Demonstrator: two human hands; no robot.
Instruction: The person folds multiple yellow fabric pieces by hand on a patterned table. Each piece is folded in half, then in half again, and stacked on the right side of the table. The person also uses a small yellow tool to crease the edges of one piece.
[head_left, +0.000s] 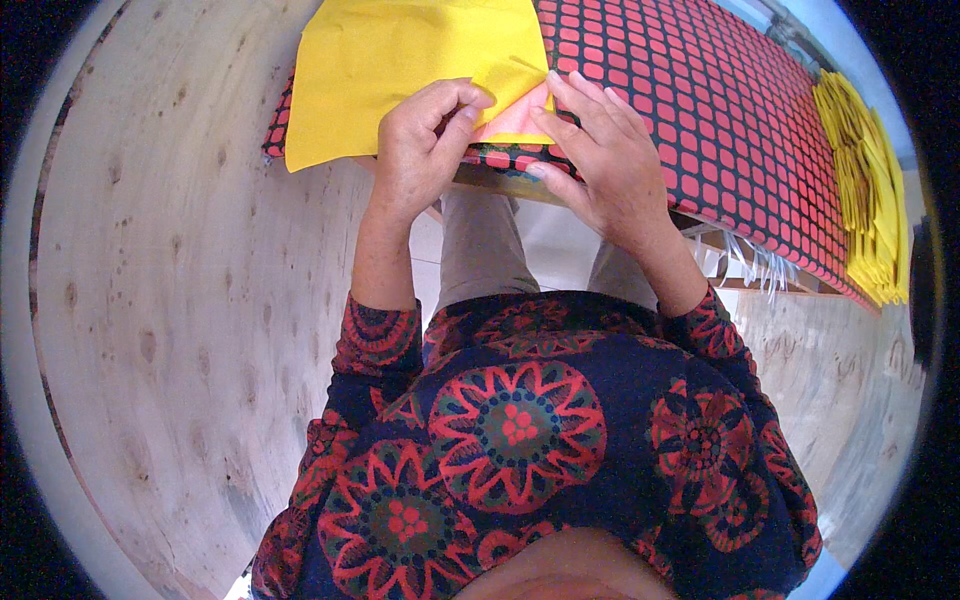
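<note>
A piece of yellow fabric (360, 82) lies over the near left end of a table with a red-and-black checked cover. My left hand (427, 139) pinches a folded-back part of the fabric near its lower right corner, between thumb and index finger. Under that fold a pink surface (517, 116) shows, with a narrow yellow strip along its lower edge. My right hand (611, 161) rests at the corner's right side, fingers spread, fingertips touching the fabric's edge and thumb at the table's front edge. Whether it grips anything is not plain.
The checked table cover (697, 97) runs to the right. At its far right end lies a stack of folded yellow fabric pieces (862, 187). White strips (765, 262) hang below the table edge. A wooden board surface (172, 225) spans the left side.
</note>
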